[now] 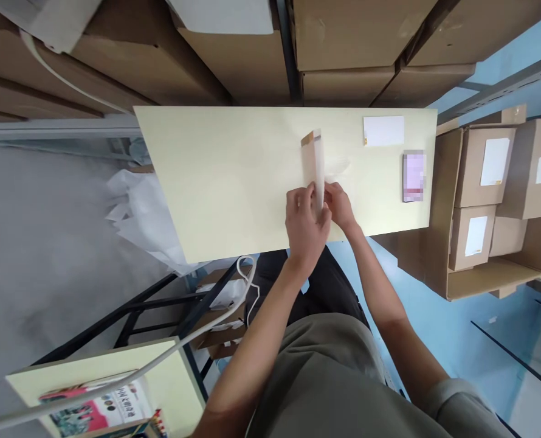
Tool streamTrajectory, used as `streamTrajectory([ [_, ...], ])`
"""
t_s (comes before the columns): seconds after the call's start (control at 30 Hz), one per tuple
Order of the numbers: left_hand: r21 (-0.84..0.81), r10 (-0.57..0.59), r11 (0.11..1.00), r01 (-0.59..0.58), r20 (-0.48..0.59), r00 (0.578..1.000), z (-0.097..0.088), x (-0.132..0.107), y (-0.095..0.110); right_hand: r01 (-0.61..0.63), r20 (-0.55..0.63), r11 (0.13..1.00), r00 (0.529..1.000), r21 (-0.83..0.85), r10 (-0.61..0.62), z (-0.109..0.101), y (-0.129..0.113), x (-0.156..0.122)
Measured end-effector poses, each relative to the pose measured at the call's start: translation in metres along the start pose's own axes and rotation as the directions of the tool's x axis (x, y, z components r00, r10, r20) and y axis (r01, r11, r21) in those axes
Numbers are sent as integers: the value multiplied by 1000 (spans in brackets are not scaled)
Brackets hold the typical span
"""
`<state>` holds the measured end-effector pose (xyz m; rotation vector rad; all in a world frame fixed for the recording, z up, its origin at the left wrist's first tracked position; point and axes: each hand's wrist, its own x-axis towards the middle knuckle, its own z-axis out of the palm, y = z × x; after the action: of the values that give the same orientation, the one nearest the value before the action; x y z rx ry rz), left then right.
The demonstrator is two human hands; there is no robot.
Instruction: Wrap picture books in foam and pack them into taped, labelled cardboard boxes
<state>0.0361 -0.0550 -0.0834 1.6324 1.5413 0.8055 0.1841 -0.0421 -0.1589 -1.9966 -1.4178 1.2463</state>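
My left hand [304, 225] and my right hand [340, 205] both pinch the near end of a narrow brown paper envelope [310, 159] held over the pale yellow table [216, 176]. A thin clear or white strip runs along the envelope's right edge, blurred. The envelope stretches away from me toward the table's far edge. Both hands have their fingers closed on it.
A white card [383, 130] and a blurred-out small box [414, 176] lie at the table's right. An open carton [439, 255] with smaller labelled boxes [484, 167] stands to the right. Cardboard boxes [352, 36] line the far side. White wrapping paper [138, 213] lies at the left.
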Motion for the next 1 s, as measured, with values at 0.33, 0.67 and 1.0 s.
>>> streamTrajectory([
  [0.33,-143,247,967,-210,333,910,56,7,11,-61,-126,936,986,346,111,-88,-11,-52],
  [0.67,-284,-436,825,488,229,870,69,39,-75,21,-216,906,973,422,78,-64,45,-46],
  [1.0,-613,-574,569,547,180,799,-27,36,-103,-5,-49,748,998,664,50,22,-9,-28],
])
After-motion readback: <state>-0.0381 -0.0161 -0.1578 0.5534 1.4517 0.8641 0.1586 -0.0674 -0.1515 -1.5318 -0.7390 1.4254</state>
